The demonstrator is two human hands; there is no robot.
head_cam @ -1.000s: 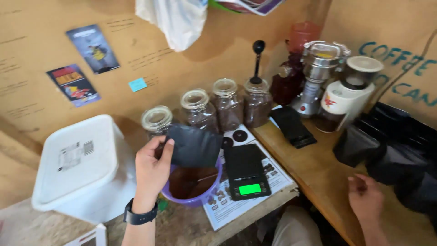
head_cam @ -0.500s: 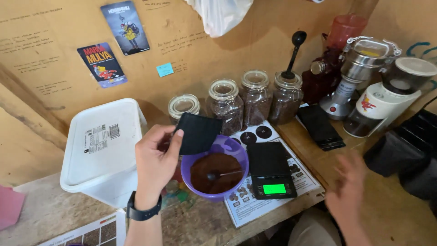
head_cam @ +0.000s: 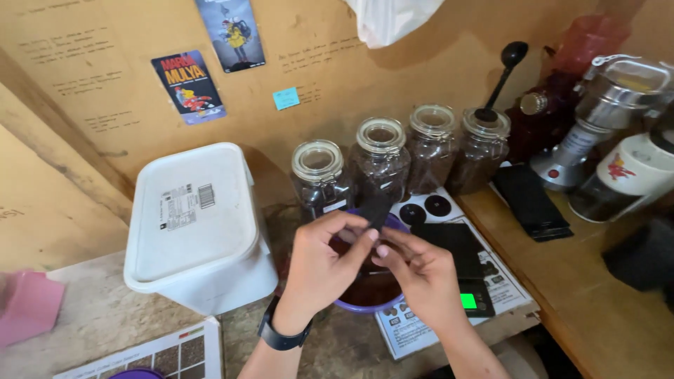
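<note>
My left hand (head_cam: 319, 265) and my right hand (head_cam: 419, 275) meet above a purple bowl (head_cam: 365, 303) of dark coffee. Both pinch a small black pouch (head_cam: 377, 209), which stands edge-on between the fingertips. The bowl is mostly hidden under my hands. A black digital scale (head_cam: 463, 272) with a green display lies just right of the bowl, under my right hand. My left wrist wears a black watch (head_cam: 279, 335).
Several lidded glass jars (head_cam: 382, 160) of coffee stand along the cardboard wall. A white lidded tub (head_cam: 196, 224) sits at left. Grinders (head_cam: 611, 105) and flat black pouches (head_cam: 530, 202) occupy the wooden counter at right. Printed sheets (head_cam: 435, 326) lie under the scale.
My right hand has come in from the right and joined the left on the black pouch. The pouch has turned from flat-on to edge-on. The camera view shifted left and closer.
</note>
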